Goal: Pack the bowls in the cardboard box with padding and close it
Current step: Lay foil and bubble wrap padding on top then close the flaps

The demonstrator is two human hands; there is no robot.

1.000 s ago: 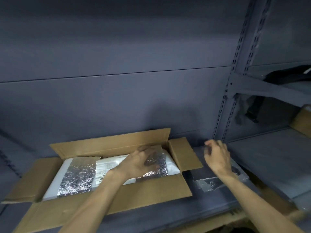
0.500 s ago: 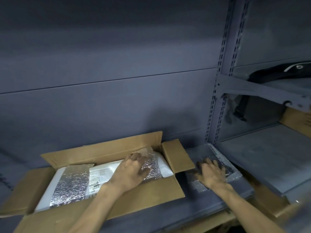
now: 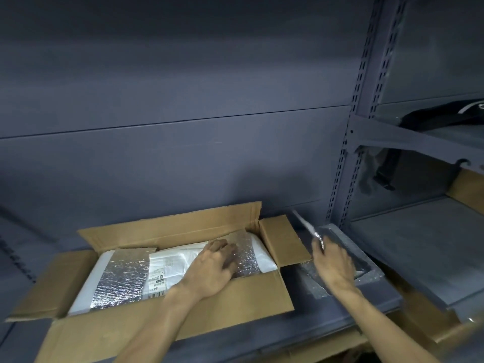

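The open cardboard box [image 3: 217,307] lies on the grey shelf with all its flaps folded out. White wrapping [image 3: 180,260] and silver foil padding [image 3: 120,279] fill it, and no bowl shows. My left hand [image 3: 212,268] rests on the foil padding at the box's right end, fingers spread over it. To the right of the box my right hand [image 3: 332,265] grips the lower edge of a thin foil padding sheet [image 3: 306,226], which stands tilted up on edge. Below that hand lies a grey foam tray [image 3: 366,260].
A slotted shelf upright [image 3: 348,163] rises just behind the foam tray. Right of it a lower shelf board [image 3: 419,244] carries cardboard [image 3: 468,192] at the far right; a black strap [image 3: 385,171] hangs above. More cardboard [image 3: 432,328] lies under the shelf's front edge.
My right hand went from hovering, to lying flat on the sheet beside the box, to lifting that sheet up on edge. My left hand stayed on the padding in the box.
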